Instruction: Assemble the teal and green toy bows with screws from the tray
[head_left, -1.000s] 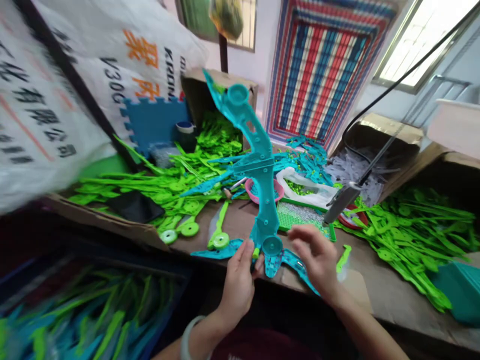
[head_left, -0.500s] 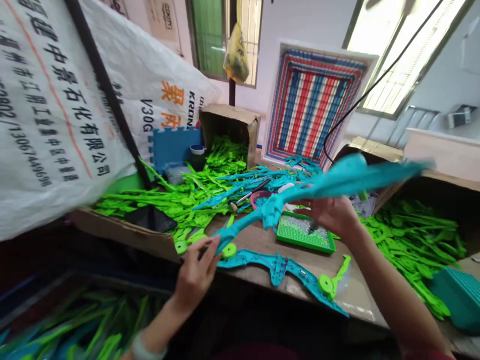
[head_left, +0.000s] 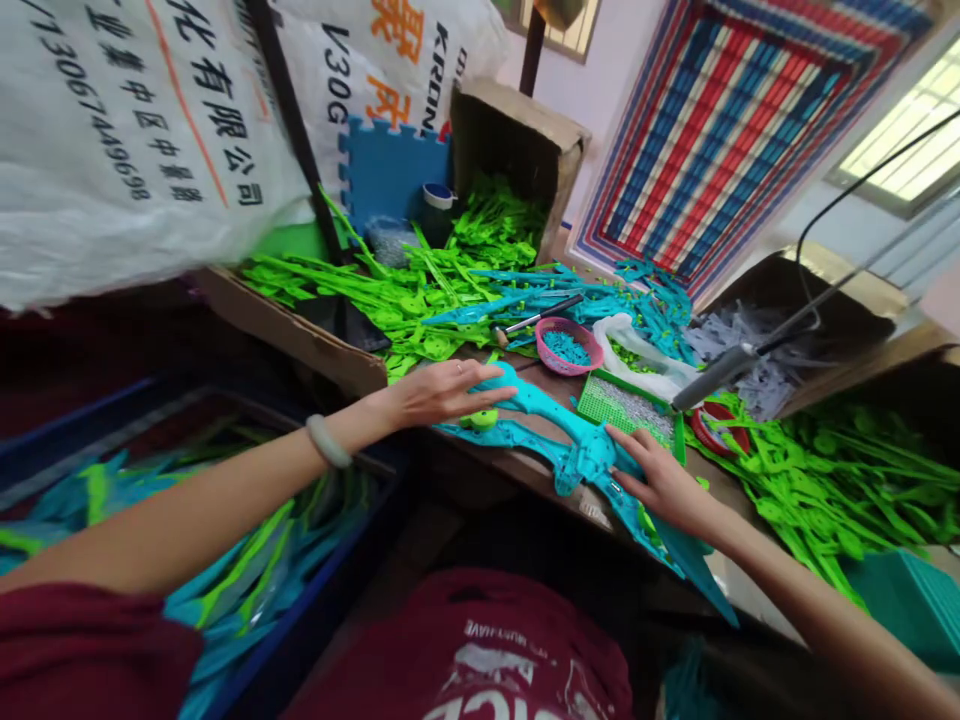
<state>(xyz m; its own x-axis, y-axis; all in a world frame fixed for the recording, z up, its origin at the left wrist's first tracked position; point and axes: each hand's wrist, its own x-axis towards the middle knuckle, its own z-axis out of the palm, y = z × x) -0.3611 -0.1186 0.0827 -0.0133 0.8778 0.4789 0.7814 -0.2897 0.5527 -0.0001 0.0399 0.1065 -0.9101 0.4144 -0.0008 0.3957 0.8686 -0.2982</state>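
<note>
A blue plastic toy bow half lies over a second blue bow half at the table's front edge, the two roughly lined up at the middle grip. My left hand rests on the upper piece's left end with its fingers stretched out flat. At the grip, my right hand has its thumb and fingers on the upper piece's edge and covers part of its right limb. A round green plastic part shows between the halves on the left. Another green part on the right is mostly hidden.
Behind the hands stand a pink basket of small blue pieces and a green tray of tiny metal parts. A grey-handled tool hangs at the right. Green parts are heaped behind; a blue crate holds bow pieces.
The upper bow half has come down from the air onto the half on the table. Both hands lowered with it, and my left fingers straightened. The view has tilted down.
</note>
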